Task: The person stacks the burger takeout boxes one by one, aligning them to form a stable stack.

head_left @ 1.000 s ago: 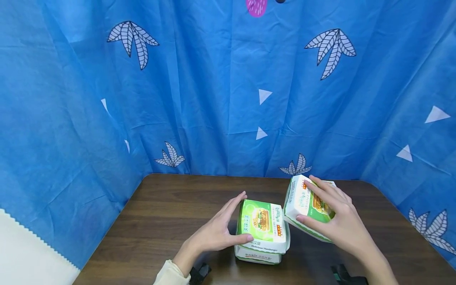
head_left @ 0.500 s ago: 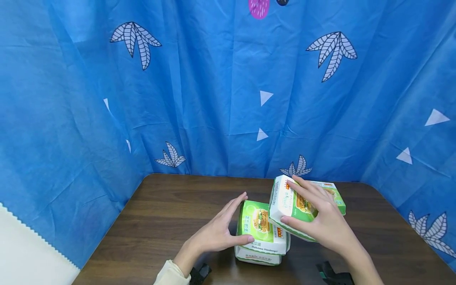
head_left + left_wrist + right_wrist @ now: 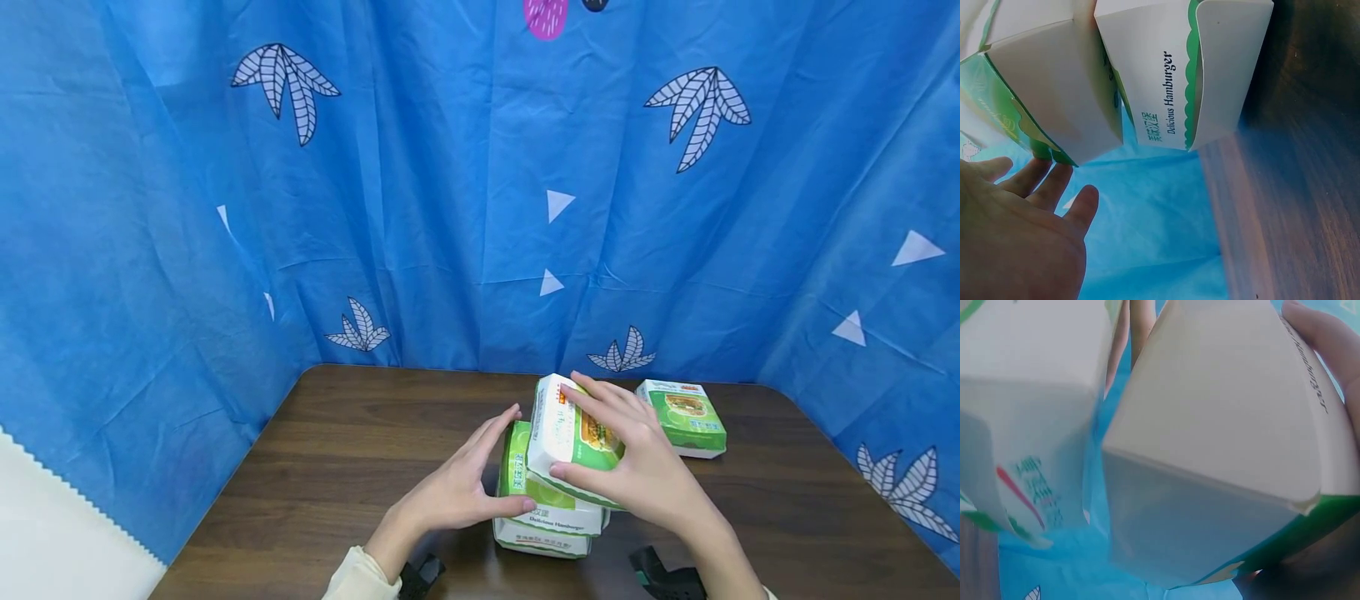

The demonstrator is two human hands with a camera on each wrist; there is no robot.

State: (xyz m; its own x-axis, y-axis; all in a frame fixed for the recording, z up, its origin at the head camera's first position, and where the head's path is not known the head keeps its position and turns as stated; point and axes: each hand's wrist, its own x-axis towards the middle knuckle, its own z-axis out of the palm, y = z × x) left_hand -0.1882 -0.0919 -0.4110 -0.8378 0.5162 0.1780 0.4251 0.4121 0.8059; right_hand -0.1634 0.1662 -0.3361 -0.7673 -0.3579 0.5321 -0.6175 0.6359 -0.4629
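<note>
My right hand [image 3: 637,454] grips a white and green hamburger box [image 3: 596,425] from above, thumb at the near side and fingers at the far side. This box is tilted over the right part of a two-box stack; whether it touches the stack cannot be told. The stack's upper hamburger box [image 3: 517,467] is askew on the lower hamburger box [image 3: 543,540]. Beside the stack is my left hand [image 3: 457,492], fingers and thumb spread and fairly straight, thumb across the near left corner. In the left wrist view, its fingers [image 3: 1054,184] reach a green box edge.
Another hamburger box [image 3: 684,417] lies on the dark wooden table [image 3: 360,442] at the back right. A blue patterned curtain [image 3: 450,208] hangs behind the table and along both sides. A white surface [image 3: 60,533] shows at the lower left.
My right hand has carried its hamburger box left, from beside the stack to over it, uncovering the back-right box. The left hand has stayed in place.
</note>
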